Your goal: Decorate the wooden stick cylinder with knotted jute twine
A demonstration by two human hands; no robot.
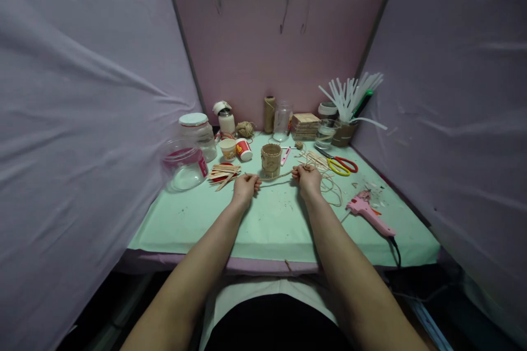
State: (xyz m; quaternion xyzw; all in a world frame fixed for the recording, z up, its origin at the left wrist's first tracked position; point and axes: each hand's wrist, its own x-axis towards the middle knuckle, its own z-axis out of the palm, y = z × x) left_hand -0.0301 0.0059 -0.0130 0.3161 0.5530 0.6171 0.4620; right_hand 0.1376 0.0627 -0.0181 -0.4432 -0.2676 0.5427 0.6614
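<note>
A length of brown twine runs between my two hands, just in front of a small twine-covered cup that stands upright on the green cloth. My left hand pinches the twine's left part, close to a pile of wooden sticks. On the right, my right hand has its fingers closed on the twine, and loose loops of twine lie beyond it on the cloth.
A pink glue gun lies at the right, below scissors. Clear jars, paper cups, a twine ball, stacked wooden squares and a pot of white glue sticks stand around the back and sides.
</note>
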